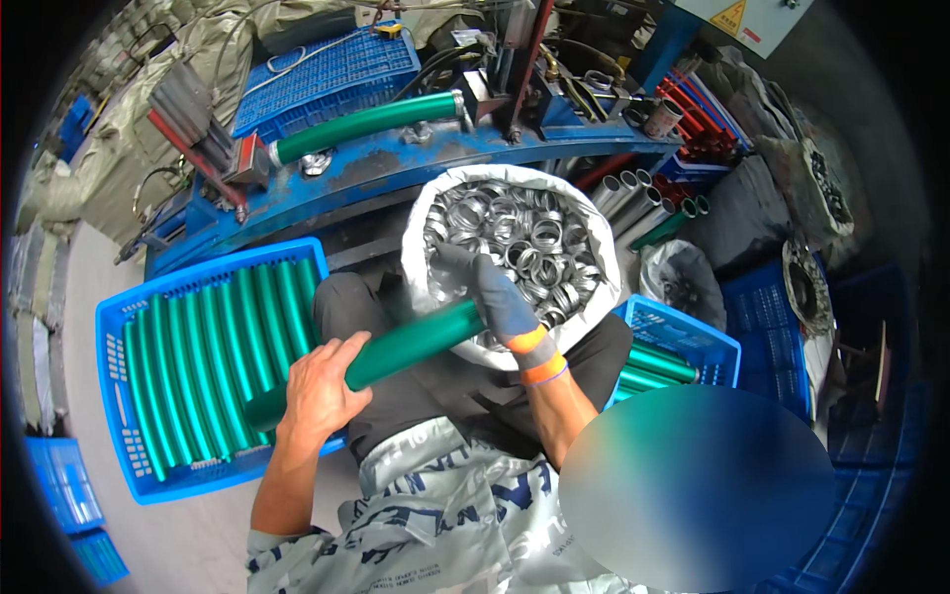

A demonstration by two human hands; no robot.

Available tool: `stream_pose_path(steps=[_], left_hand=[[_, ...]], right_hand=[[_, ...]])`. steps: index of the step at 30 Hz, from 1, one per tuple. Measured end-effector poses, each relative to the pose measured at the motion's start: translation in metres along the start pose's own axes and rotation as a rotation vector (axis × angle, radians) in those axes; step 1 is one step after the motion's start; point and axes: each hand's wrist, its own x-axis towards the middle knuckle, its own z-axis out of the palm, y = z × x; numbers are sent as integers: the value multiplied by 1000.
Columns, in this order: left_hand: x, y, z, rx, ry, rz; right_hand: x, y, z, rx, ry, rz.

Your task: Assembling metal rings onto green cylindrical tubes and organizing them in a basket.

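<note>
My bare left hand (322, 384) is wrapped round a green metal tube (411, 345), held slantwise above my lap and slightly blurred. At the tube's right end is my right hand (500, 297), in a dark grey glove with an orange cuff. Its fingers stretch up and to the left, fingertips smeared, with the palm side against or very close to the tube end. The glove hides that end, so a fitting there cannot be made out. Just beyond, a white sack (414, 238) full of loose silver metal rings (544, 235) stands between my knees.
A blue crate (111, 396) of green tubes is at my left; another blue crate (727, 346) with tubes is at my right. Ahead runs a blue machine bench (376, 163) with a green tube (366, 127) clamped across it. Bare metal pipes (633, 198) lie beyond the sack.
</note>
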Motion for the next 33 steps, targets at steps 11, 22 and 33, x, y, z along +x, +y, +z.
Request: stream_pose_path(steps=[11,22,33], left_hand=[[13,-21,15,-116,129,-4],[14,-25,13,-67,69,33],[2,-37,31,-298,69,-78]], right_hand=[[-33,-59,20,-326,176,-183],[-25,-27,17,-271,76,-100],[-4,-29,-50,-283,117,-59]])
